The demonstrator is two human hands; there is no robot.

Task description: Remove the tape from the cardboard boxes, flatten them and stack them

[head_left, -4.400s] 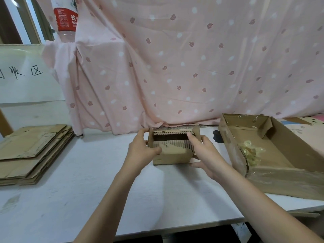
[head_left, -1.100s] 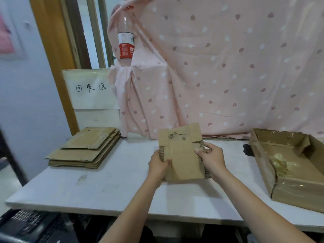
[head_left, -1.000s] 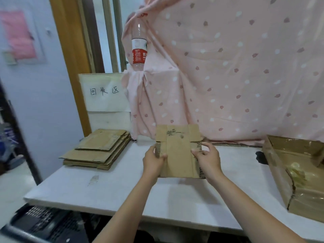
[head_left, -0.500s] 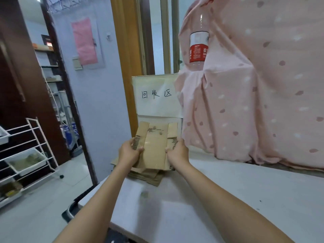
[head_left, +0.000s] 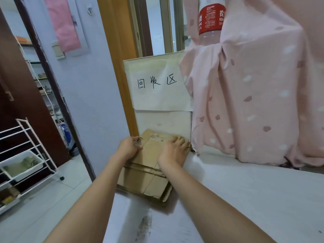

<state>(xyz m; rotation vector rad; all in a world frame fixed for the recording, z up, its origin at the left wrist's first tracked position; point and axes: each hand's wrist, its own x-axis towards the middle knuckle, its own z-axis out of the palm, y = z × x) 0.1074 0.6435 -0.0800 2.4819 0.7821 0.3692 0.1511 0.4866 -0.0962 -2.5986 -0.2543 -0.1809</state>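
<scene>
Left grip (head_left: 130, 146) curled, right grip (head_left: 173, 150) flat (palm down)

I see a white table (head_left: 254, 199) with a handwritten paper sign (head_left: 157, 85) standing at its far left corner. Pink spotted cloth (head_left: 254, 93) drapes along the far edge, a red-labelled bottle (head_left: 211, 21) above it. White wire rack (head_left: 26, 155) on the floor left.
</scene>
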